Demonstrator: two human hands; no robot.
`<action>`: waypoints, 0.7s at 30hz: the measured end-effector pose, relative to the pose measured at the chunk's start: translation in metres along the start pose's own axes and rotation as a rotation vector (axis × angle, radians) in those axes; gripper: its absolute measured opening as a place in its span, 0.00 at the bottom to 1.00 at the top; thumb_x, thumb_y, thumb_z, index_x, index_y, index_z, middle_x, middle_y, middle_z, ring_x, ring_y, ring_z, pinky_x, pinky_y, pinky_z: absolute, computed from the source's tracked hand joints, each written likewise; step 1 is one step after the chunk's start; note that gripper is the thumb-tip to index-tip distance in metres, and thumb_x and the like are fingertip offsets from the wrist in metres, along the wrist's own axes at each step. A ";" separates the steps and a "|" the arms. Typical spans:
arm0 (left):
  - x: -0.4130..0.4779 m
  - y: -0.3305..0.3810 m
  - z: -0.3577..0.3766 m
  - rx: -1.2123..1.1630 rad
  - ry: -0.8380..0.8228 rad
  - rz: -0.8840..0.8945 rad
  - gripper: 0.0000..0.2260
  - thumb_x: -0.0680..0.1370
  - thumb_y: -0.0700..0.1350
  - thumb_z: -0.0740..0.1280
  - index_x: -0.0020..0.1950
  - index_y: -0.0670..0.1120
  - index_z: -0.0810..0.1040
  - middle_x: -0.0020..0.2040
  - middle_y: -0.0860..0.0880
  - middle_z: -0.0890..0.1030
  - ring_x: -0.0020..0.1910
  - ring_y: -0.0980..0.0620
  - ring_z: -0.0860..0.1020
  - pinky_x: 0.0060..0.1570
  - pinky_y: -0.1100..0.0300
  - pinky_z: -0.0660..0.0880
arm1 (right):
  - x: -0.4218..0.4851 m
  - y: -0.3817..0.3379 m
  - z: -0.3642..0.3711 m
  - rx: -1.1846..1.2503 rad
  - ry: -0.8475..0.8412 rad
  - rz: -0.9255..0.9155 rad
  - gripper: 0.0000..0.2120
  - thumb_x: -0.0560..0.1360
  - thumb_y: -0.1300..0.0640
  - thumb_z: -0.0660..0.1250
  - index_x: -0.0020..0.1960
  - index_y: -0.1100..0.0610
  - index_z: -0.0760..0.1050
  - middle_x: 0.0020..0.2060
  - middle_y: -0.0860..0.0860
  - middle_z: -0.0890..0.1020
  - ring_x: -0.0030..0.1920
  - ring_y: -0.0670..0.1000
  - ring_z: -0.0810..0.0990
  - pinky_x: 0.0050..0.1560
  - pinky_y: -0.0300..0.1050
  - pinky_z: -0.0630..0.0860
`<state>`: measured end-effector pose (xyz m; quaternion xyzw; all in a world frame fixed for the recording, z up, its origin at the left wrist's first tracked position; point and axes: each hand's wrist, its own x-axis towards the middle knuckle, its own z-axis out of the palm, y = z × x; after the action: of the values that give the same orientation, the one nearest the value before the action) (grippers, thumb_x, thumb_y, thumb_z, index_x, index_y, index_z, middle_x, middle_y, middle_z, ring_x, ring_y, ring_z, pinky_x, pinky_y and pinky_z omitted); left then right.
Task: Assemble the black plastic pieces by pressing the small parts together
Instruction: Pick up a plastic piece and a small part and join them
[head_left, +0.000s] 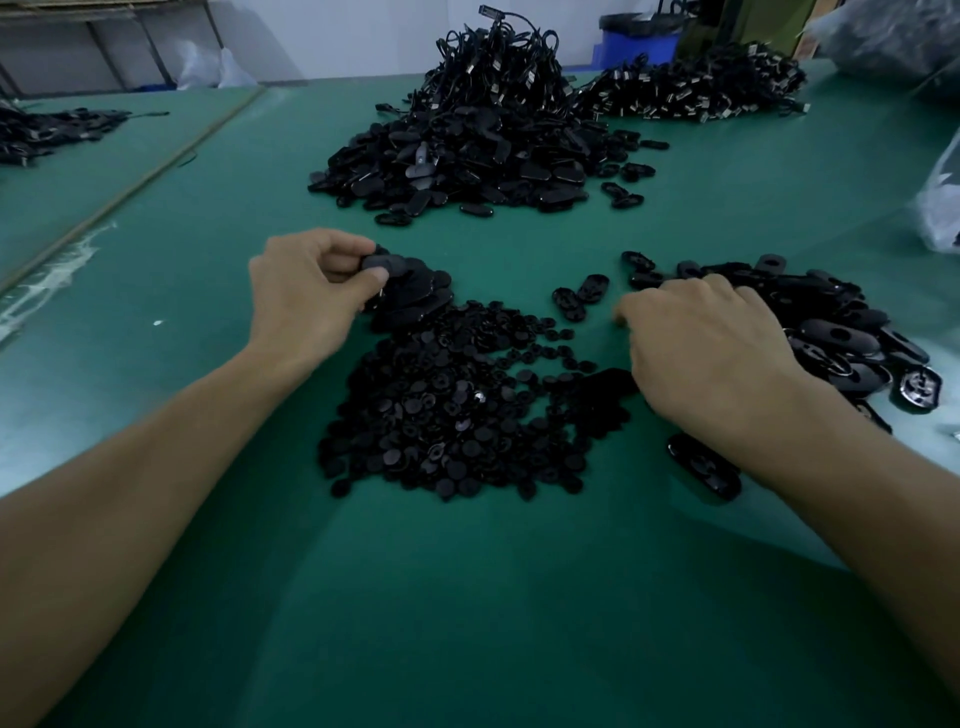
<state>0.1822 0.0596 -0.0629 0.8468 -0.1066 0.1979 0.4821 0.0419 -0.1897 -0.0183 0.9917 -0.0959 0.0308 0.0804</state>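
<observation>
Green mat (467, 597) (no legible labels). Left hand (301, 296) fingers pinch oval piece (382, 265); right hand (706, 353) curled on shell pile (831, 322), grip unclear.

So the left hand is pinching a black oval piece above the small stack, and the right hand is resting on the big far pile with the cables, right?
Not quite. In the head view the right hand rests on the near pile of oval shells at the right, not the far pile with cables. The left hand does pinch a black oval piece.

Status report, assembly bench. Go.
Left hand pinching a black oval piece above the small stack. Right hand palm-down at the right-side pile, grip hidden. Pile of small round parts between. Nothing blocking.
</observation>
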 end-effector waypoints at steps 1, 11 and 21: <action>0.000 -0.001 0.000 0.018 -0.009 0.000 0.09 0.73 0.44 0.78 0.52 0.52 0.84 0.40 0.59 0.83 0.35 0.64 0.82 0.42 0.66 0.81 | 0.000 0.000 -0.001 -0.014 0.007 0.010 0.11 0.80 0.59 0.61 0.60 0.54 0.75 0.50 0.55 0.74 0.60 0.62 0.72 0.60 0.54 0.68; -0.003 0.004 0.001 0.214 -0.064 0.036 0.13 0.75 0.49 0.76 0.57 0.45 0.85 0.41 0.56 0.81 0.38 0.66 0.76 0.39 0.77 0.71 | 0.000 0.002 0.004 0.007 0.048 -0.029 0.09 0.78 0.59 0.62 0.58 0.56 0.74 0.42 0.54 0.71 0.50 0.60 0.72 0.50 0.51 0.65; -0.005 0.005 0.002 0.252 -0.066 0.062 0.13 0.77 0.52 0.73 0.59 0.50 0.83 0.45 0.57 0.81 0.34 0.64 0.76 0.37 0.75 0.68 | 0.008 0.004 0.014 0.105 0.174 -0.115 0.14 0.74 0.69 0.63 0.57 0.58 0.76 0.47 0.56 0.79 0.49 0.58 0.76 0.45 0.48 0.67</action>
<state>0.1759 0.0554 -0.0623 0.9030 -0.1227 0.1968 0.3617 0.0502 -0.1971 -0.0313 0.9920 -0.0298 0.1169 0.0378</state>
